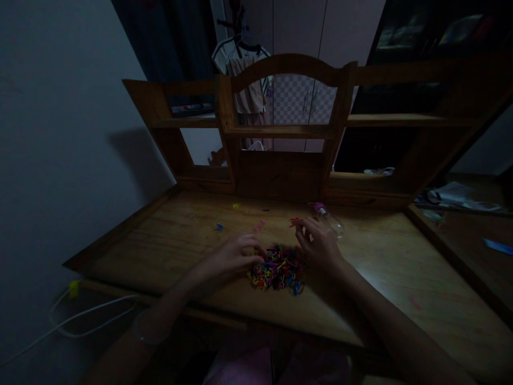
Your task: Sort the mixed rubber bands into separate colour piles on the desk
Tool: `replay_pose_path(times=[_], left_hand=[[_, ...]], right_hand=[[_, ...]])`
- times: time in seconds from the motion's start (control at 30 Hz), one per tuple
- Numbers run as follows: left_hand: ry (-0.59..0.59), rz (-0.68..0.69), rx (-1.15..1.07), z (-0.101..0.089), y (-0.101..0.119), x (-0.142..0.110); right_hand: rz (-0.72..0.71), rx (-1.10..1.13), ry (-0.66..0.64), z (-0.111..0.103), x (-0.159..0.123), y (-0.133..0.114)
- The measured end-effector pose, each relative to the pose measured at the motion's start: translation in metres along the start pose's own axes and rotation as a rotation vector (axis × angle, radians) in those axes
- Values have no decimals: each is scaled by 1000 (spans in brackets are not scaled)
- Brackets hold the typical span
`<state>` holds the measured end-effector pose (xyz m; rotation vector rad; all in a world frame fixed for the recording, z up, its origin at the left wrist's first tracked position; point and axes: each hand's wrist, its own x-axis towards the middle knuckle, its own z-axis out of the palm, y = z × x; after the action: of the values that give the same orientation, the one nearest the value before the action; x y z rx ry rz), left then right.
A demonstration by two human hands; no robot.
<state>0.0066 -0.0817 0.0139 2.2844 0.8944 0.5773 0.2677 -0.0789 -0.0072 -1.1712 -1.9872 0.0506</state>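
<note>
A pile of small rubber bands [276, 270] in many colours lies near the front of the wooden desk. My left hand [240, 254] reaches over its left edge, fingers curved and thumb apart from them, with nothing visible between. Beyond the pile, my right hand [318, 243] has its fingertips closed at some red rubber bands [294, 221]. Whether all the red ones are held or some rest on the desk is too dark to tell. Small separate bits lie further back: yellow bands [235, 206], blue bands [218, 227], pink bands [257, 228] and a dark piece [265, 210].
A clear bottle with a pink cap [319, 207] lies just behind my right hand. The wooden shelf unit [280, 131] rises along the desk's back edge. At the left, a white cable [92, 313] hangs by the desk's edge. Papers [452, 192] lie far right.
</note>
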Motion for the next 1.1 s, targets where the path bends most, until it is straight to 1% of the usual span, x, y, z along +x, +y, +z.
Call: replay_pose_path(times=[0.07,0.23,0.33,0.43,0.63,0.83,1.0,1.1], left_hand=[[-29,-1,20,-1,-4,-4],[-35,-28,18,-5,-14,-9],[-36,-39,3,0,-11,-10],[-8,-47,24,6,-8,-8],[-16,-27,64,12,-14,0],[17,20,73,3,-7,-3],[31,6,119,-6,-4,-6],[62,10,114,-7,-1,-5]], right_hand=[[-6,-7,-4,1,0,0],[-6,-18,-9,2,-1,2],[-1,-3,-33,2,-1,2],[-6,4,-35,3,-1,2],[-27,2,-16,3,0,2],[-30,-1,-20,2,-1,1],[-16,25,-16,5,-1,3],[-8,52,-21,5,-1,3]])
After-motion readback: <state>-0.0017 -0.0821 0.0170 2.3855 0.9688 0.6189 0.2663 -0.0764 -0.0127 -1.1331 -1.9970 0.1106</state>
